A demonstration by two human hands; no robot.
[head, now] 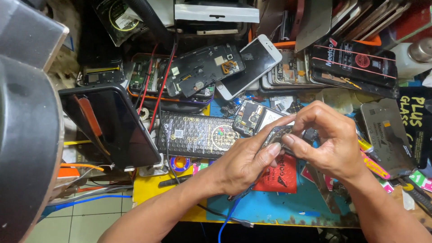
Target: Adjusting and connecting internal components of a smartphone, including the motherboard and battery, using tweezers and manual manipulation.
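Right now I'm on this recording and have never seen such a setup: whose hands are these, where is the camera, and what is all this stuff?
There is one picture, from a camera worn on the person's head, looking down at a crowded repair bench with a blue mat. No machine is involved: these are the person's own bare hands. The left hand and right hand meet on a small electronic part, pinched between the fingers of both. Around them lie a white phone, an opened phone back, a dark tablet propped up at the left, a black patterned box, a red packet and cables.
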